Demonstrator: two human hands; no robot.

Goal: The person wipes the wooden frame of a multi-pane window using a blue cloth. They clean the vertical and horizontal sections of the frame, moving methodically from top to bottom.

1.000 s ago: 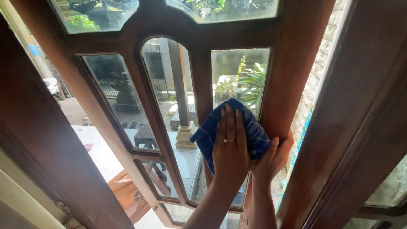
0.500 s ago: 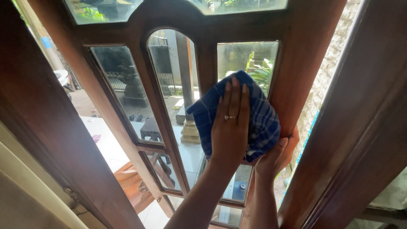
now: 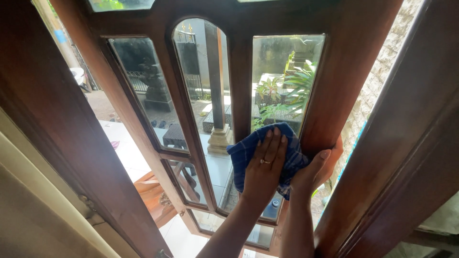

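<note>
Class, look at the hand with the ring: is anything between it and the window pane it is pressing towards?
Yes. The blue checked cloth lies between the left hand and the right-hand pane. The right hand grips the wooden frame edge beside it.

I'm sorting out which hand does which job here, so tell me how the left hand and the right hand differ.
The left hand lies flat with fingers spread on the blue checked cloth, pressing it to the right glass pane; the right hand touches no cloth and curls around the edge of the wooden window frame. The left hand wears a ring; none shows on the right hand. Both are bare and raised side by side.
</note>
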